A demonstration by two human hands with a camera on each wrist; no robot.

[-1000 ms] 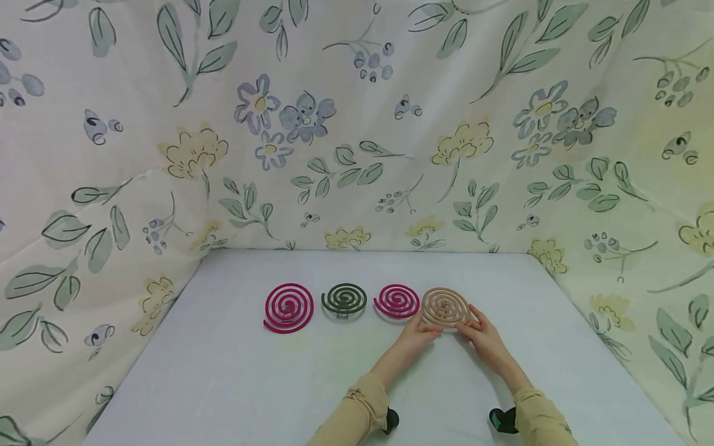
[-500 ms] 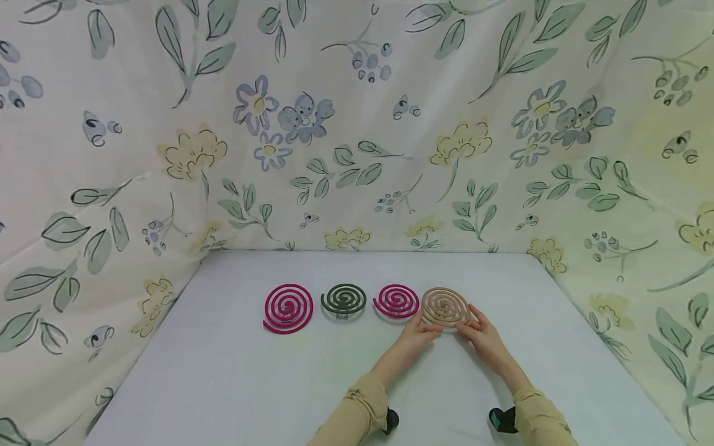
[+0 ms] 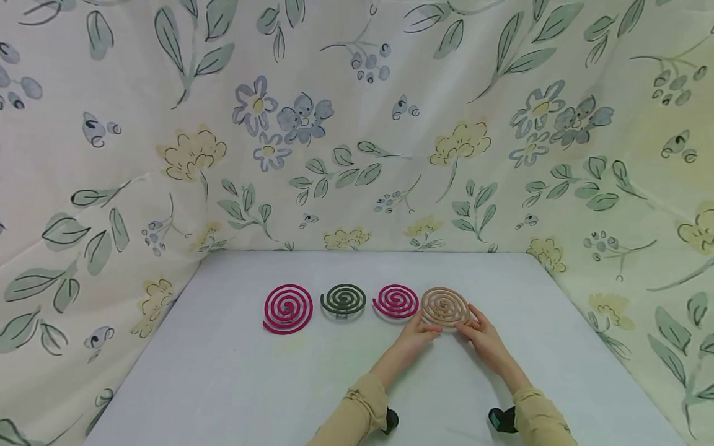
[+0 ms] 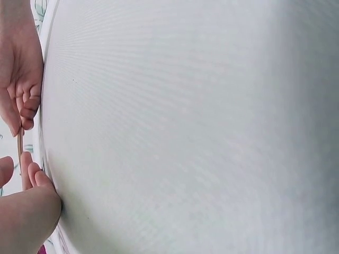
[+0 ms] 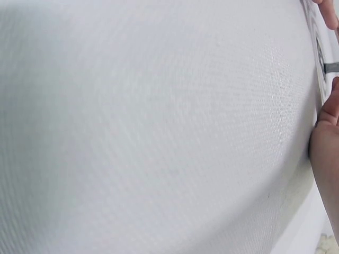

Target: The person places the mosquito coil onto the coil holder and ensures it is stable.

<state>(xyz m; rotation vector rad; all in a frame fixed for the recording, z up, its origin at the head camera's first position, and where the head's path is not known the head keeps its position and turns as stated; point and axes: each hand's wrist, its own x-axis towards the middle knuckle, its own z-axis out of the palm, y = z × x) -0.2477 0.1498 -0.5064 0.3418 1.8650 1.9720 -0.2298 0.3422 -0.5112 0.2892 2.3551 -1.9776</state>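
Note:
A tan mosquito coil (image 3: 443, 304) sits at the right end of a row of coils, held at its near edge by both hands. My left hand (image 3: 414, 339) grips its near-left side, fingers beneath the rim and thumb above. On the near-right side, my right hand (image 3: 485, 341) pinches the rim between thumb and fingers. Seen edge-on in the left wrist view, the coil (image 4: 20, 145) is a thin strip between the hands. Just left of it is a magenta coil (image 3: 396, 300), close to my left fingertips.
Farther left along the row are a dark green coil (image 3: 344, 299) and a larger magenta coil (image 3: 287, 307), small supports showing beneath them. All lie on a white table (image 3: 268, 390). Behind it hangs a floral cloth (image 3: 357, 204). Dark wrist devices (image 3: 504, 420) show by the sleeves.

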